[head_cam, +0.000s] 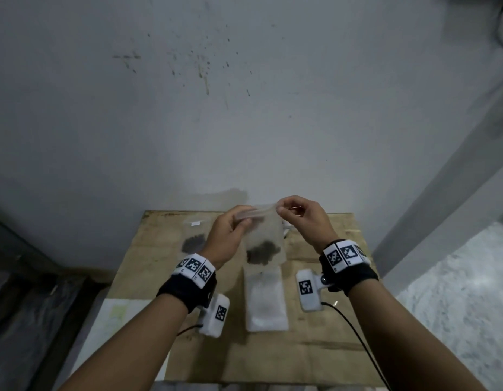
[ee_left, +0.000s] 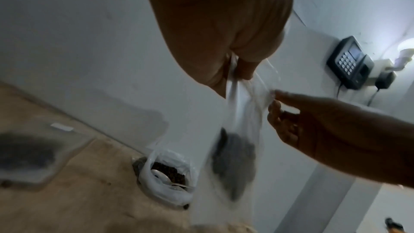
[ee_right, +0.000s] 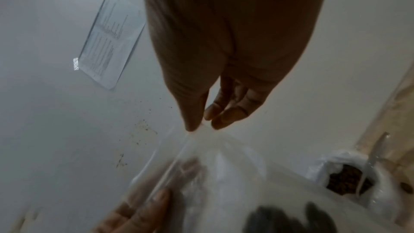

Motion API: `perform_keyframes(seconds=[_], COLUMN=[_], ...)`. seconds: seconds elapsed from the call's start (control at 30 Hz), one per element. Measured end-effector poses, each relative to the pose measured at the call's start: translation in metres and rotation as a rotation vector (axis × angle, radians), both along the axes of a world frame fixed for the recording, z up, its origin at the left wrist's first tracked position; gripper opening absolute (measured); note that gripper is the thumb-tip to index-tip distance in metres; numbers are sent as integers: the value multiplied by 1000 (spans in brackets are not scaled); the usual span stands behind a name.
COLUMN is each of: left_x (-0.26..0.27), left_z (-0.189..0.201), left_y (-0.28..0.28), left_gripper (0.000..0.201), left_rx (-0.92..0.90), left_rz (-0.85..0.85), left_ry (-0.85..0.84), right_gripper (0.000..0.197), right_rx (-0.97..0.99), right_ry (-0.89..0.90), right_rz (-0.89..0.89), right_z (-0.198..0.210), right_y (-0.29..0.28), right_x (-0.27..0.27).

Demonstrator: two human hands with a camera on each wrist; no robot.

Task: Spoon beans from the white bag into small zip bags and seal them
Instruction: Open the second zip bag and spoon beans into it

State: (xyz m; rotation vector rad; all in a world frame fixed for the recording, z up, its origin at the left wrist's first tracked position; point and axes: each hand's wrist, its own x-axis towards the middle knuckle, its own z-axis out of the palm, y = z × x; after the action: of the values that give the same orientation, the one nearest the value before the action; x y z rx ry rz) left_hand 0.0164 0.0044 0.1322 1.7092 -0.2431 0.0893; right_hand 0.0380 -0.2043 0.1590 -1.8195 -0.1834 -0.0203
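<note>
Centre of the head view: left hand (head_cam: 230, 232) and right hand (head_cam: 298, 218) each pinch the top strip of a small zip bag (head_cam: 266, 238) held above the wooden table (head_cam: 315, 348), dark beans (head_cam: 263, 252) at its bottom. White bag (ee_left: 167, 182) of beans with spoon (ee_left: 165, 178) stands behind; a filled zip bag (head_cam: 194, 239) lies left.

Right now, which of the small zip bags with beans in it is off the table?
The zip bag held up by its top strip between the left hand and right hand. The other filled bag lies flat on the table, far left.
</note>
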Motion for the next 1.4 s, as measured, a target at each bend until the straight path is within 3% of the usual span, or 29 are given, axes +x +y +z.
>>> perform_keyframes(seconds=[0.17, 0.33, 0.47, 0.6, 0.83, 1.07, 1.4], left_x=[-18, -8, 1, 11, 31, 33, 35], left_z=[14, 22, 27, 30, 34, 40, 42], left_y=[-1, 6, 14, 23, 31, 30, 32], left_gripper=[14, 17, 15, 15, 8, 4, 8], left_rx=[-145, -44, -70, -78, 114, 123, 17], left_rz=[34, 75, 68, 43, -41, -43, 36], left_ry=[82, 73, 100, 112, 40, -18, 29], right_gripper=[2, 0, 3, 2, 8, 7, 9], right_rx=[-44, -129, -77, -143, -239, -170, -180], right_ry=[-72, -111, -91, -128, -216, -183, -263], right_rz=[17, 36, 36, 19, 14, -14, -135], right_z=[2, 10, 13, 11, 11, 16, 14], right_y=[6, 17, 22, 28, 40, 41, 48], right_x=[-14, -16, -11, -5, 0, 3, 4])
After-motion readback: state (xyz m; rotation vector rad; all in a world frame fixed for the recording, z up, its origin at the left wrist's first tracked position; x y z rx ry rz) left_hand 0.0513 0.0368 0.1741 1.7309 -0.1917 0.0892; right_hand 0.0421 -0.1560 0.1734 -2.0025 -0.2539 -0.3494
